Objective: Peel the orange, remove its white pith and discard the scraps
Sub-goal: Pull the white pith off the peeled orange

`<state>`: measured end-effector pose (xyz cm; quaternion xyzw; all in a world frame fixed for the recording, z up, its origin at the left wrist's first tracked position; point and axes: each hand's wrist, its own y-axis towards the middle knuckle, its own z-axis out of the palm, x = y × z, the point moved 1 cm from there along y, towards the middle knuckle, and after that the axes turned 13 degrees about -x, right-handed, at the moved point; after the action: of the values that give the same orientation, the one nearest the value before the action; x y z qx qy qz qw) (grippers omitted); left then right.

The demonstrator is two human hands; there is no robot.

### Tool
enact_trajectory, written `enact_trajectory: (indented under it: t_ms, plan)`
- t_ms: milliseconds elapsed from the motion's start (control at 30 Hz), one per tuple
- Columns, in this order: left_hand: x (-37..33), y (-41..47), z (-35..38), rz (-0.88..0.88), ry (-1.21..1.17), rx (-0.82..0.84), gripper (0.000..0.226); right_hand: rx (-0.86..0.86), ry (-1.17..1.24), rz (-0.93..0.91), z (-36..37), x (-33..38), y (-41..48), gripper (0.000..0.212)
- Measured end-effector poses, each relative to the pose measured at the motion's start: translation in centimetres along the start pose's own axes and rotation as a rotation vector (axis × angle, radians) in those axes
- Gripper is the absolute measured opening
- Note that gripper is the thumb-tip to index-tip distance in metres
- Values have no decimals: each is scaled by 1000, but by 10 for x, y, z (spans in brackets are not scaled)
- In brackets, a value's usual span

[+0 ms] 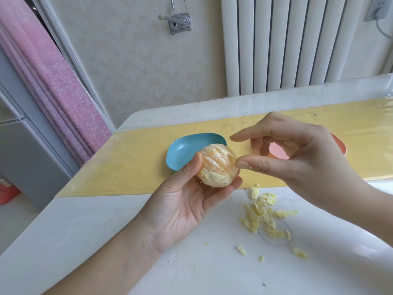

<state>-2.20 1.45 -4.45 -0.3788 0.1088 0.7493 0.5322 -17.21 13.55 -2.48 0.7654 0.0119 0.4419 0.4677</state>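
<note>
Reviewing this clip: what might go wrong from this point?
1. The thumb of the right hand presses the orange; digging for pith may tear a segment.
2. The left hand holds the orange by thumb and fingertips; it may slip.
3. The pith scraps lie loose on the white table near the right forearm, which may scatter them.

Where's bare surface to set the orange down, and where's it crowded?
Free: white tabletop near-left, left of the pith scraps; yellow mat left of the blue dish; mat's far-right end beyond the pink dish. The blue dish's visible part looks bare too. Crowded: scraps litter the front-right, and the left hand, orange and right hand fill the middle.
</note>
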Motion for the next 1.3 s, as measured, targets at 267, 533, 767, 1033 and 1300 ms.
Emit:
enact_trajectory:
  t_ms: [267,533,767,1033,1300]
  plan:
    - [5,-1,1,-57,-31,21,62,-29,-204,-134,2,7,-3,12]
    - [6,0,1,-136,24,-50,65,85,-394,-249,7,4,-4,22]
    - [3,-1,0,-119,65,-47,66,52,-336,-100,4,4,0,10]
    - [-2,4,-5,-78,92,-62,71,-48,-343,-45,-8,6,5,26]
    - [0,9,-7,-27,87,-161,76,42,-417,-93,-6,1,2,15]
